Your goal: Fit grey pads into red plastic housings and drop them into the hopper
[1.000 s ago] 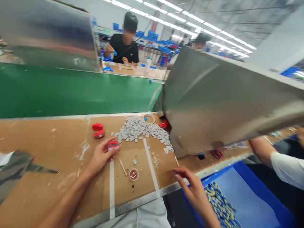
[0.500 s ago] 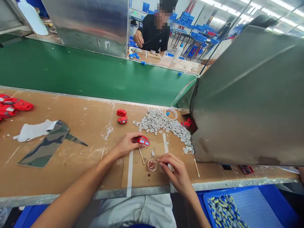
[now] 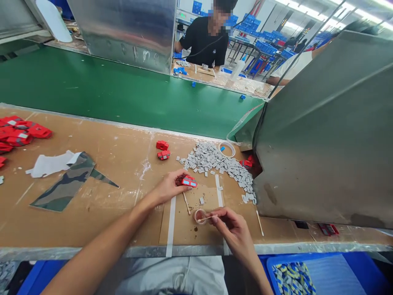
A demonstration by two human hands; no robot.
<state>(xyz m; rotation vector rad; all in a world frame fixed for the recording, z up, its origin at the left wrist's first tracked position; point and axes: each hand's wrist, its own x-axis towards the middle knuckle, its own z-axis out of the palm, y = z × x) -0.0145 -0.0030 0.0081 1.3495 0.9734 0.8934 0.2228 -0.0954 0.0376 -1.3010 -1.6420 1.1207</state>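
My left hand (image 3: 168, 187) is closed on a small red toy vehicle part (image 3: 189, 182) with grey and pale panels, held just above the table. Between the thumb and fingers of my right hand (image 3: 236, 230) is a thin cotton swab (image 3: 208, 218). Its far end dips into a small round clear cup (image 3: 195, 218) with a little liquid inside. A second swab (image 3: 187, 204) lies left of the cup, and one more swab (image 3: 260, 223) rests right of my right hand. A single grey tile (image 3: 202, 200) sits between the cup and the red part.
Behind my hands spreads a heap of grey tiles (image 3: 211, 159), with a tape roll (image 3: 227, 150) at its edge. Two red parts (image 3: 163, 155) stand left of it; more red parts (image 3: 18, 133) lie far left. A metal panel (image 3: 319, 135) bounds the right. A person (image 3: 205, 41) sits beyond the green belt (image 3: 123, 98).
The swab in my right hand now reaches further into the cup at a steeper slant. My left hand keeps hold of the red part. The whole view has shifted slightly.
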